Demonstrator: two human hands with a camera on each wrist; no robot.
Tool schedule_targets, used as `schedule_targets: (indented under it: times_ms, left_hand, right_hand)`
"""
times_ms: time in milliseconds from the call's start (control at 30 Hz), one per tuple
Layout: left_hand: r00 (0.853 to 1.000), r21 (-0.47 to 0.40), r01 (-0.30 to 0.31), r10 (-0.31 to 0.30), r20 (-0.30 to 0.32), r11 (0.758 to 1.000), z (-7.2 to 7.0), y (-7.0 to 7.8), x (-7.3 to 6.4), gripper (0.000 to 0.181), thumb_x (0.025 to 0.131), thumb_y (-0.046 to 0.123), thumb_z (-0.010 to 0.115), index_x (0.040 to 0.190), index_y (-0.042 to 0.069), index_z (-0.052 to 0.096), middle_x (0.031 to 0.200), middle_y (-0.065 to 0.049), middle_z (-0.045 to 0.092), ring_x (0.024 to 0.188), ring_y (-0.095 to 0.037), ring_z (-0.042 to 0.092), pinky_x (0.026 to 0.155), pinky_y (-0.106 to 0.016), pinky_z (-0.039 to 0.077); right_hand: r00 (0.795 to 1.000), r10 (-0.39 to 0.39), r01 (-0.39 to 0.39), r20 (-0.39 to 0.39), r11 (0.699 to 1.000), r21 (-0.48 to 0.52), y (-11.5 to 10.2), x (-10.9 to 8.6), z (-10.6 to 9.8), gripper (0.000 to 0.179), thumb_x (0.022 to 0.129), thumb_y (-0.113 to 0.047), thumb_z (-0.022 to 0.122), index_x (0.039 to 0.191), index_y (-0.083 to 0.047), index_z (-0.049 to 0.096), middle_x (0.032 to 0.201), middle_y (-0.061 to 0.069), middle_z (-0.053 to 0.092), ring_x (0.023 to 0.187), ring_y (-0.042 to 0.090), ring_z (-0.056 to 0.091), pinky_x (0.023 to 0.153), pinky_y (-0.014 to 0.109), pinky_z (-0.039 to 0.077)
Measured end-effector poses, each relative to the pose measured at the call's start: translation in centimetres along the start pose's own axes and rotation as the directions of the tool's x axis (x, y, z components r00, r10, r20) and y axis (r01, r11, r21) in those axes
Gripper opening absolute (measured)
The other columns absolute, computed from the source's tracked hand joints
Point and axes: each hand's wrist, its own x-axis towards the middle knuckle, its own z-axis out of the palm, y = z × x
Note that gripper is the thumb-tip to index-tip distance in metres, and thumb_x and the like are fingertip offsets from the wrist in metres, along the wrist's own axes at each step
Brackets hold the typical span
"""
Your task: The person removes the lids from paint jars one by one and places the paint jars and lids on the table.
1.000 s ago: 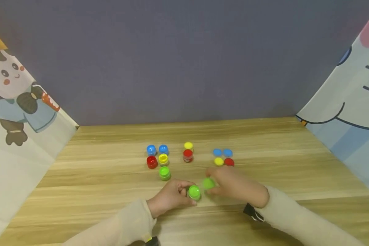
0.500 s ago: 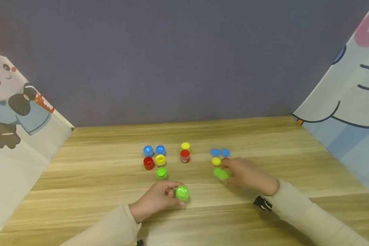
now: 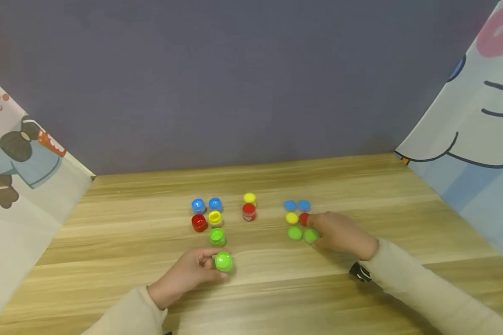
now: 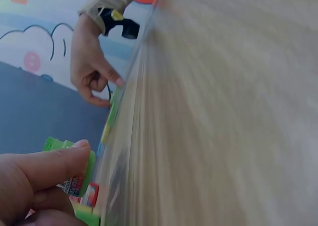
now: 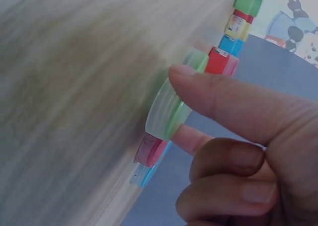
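Observation:
In the head view my left hand [image 3: 188, 274] grips a small green jar [image 3: 224, 261] between thumb and fingers, its uncovered top facing up. The left wrist view also shows this jar [image 4: 77, 182], with a printed label partly behind the thumb. My right hand [image 3: 339, 235] pinches a green lid [image 3: 311, 235] at the table, thumb on one side and index finger on the other. Close by lie another green lid [image 3: 295, 233], a red lid [image 3: 304, 219], a yellow lid [image 3: 291, 217] and two blue lids [image 3: 290, 205]. The right wrist view shows the pinched lid's pale translucent side [image 5: 161, 107].
Left of centre stand open jars: two blue jars [image 3: 198, 206], a red jar [image 3: 199, 223], a yellow jar [image 3: 215, 219] and a green jar [image 3: 218, 237]. A red-topped jar [image 3: 249, 212] stands before a yellow-topped jar [image 3: 249, 198]. A grey wall [image 3: 243, 93] backs the wooden table [image 3: 268, 298].
The right hand has carried the green lid right and back, beside the red lid; the other green lid now shows. The left hand has moved left with the green jar.

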Motion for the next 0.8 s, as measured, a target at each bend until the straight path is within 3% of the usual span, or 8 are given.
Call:
schedule_targets:
  times_ms: [367, 600, 800]
  left_hand:
    - [0.998, 0.010, 0.006, -0.005, -0.059, 1.000, -2.4, -0.9, -0.2, 0.058, 0.075, 0.012, 0.076, 0.127, -0.001, 0.055, 0.061, 0.004, 0.042, 0.054, -0.005, 0.036, 0.051, -0.018, 0.035]
    - [0.993, 0.038, 0.055, -0.051, -0.105, 0.998, -3.5, -1.3, -0.1, 0.059, 0.075, 0.014, 0.076, 0.128, -0.001, 0.054, 0.062, 0.004, 0.042, 0.057, -0.007, 0.037, 0.055, -0.020, 0.038]
    - [0.991, 0.042, 0.055, -0.049, -0.127, 0.998, -4.5, -1.2, 0.4, 0.057, 0.077, 0.015, 0.075, 0.128, 0.000, 0.054, 0.062, 0.004, 0.041, 0.057, -0.008, 0.037, 0.057, -0.021, 0.037]
  right_hand:
    - [1.000, 0.003, -0.003, 0.005, 0.999, -0.038, 0.1, 0.3, 0.5, 0.024, 0.072, -0.013, 0.079, 0.078, -0.013, 0.055, 0.066, -0.006, 0.047, 0.060, 0.012, 0.043, 0.054, 0.027, 0.038]
    - [1.000, 0.017, -0.017, 0.009, 1.000, 0.007, 0.0, 0.4, 0.1, 0.025, 0.073, -0.015, 0.078, 0.085, -0.011, 0.057, 0.064, -0.005, 0.046, 0.057, 0.011, 0.042, 0.051, 0.026, 0.036]
    - [0.999, -0.019, 0.019, -0.044, 1.000, -0.001, -1.3, 1.2, -1.0, 0.023, 0.076, -0.018, 0.078, 0.087, -0.008, 0.060, 0.063, -0.005, 0.045, 0.056, 0.011, 0.040, 0.050, 0.025, 0.034]
